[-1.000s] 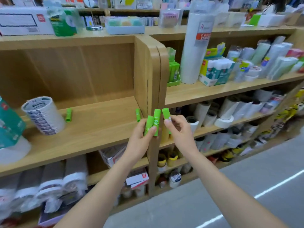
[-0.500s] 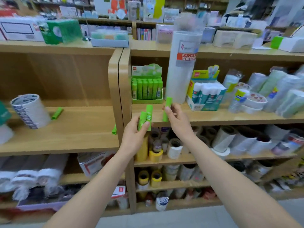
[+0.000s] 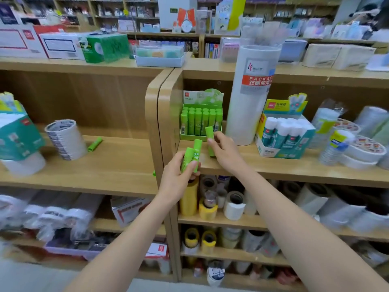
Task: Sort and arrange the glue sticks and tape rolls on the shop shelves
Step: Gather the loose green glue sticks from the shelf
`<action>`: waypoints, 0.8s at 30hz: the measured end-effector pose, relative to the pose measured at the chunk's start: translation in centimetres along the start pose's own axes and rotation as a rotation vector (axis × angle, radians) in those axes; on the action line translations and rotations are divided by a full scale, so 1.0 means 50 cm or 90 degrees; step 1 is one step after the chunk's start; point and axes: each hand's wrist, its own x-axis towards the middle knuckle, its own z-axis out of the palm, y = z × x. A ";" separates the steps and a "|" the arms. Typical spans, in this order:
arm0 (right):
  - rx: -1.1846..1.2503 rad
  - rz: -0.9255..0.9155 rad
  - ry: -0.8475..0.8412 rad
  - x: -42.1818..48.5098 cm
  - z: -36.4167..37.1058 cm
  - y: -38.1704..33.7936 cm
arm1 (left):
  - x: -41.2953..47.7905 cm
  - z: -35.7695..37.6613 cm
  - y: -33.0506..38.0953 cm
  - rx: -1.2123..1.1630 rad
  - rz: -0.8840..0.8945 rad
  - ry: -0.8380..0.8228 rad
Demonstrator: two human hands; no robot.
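Observation:
My left hand grips two green glue sticks upright in front of the shelf's wooden divider. A single green glue stick is pinched upright in my right hand, just in front of the green display box full of matching sticks on the right shelf. On the left shelf lies a loose green glue stick beside a stack of white tape rolls.
A tall wrapped roll of double-sided tape stands right of the green box. A box of white-capped glue bottles and tape rolls fill the right shelf. A teal package sits far left. Lower shelves hold more tape rolls.
The view has swung right from the left bay to the right bay. Both hands have risen to the right shelf, the right hand carrying its stick close to the green box.

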 end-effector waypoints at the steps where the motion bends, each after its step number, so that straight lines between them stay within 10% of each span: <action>1: -0.012 -0.012 -0.004 0.000 -0.003 -0.004 | 0.000 0.002 0.000 0.002 -0.002 0.012; 24: 0.070 -0.051 -0.062 -0.131 -0.114 0.019 | -0.052 0.064 0.028 -0.002 0.051 0.159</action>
